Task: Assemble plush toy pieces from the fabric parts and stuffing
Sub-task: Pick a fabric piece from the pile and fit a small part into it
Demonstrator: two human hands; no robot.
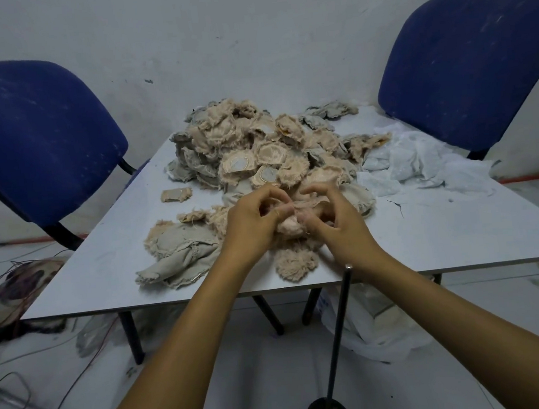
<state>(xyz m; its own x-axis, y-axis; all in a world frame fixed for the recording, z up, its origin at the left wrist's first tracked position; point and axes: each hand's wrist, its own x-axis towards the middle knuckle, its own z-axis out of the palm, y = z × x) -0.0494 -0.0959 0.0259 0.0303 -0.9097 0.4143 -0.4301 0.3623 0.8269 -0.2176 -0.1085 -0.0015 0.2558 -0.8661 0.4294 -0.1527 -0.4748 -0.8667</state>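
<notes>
- Both hands, left hand (252,220) and right hand (335,221), pinch a small pink fuzzy fabric piece (291,225) over the table (460,236).
- Step looks like shaping it; next it likely needs stuffing.

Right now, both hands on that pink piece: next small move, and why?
Probably keep working the small pink plush piece between the fingertips, turning or tucking it, before reaching for anything else. The left hand and right hand both pinch it above the table, so neither is free. The fabric pile lies just beyond. The piece's opening is hidden.
</notes>
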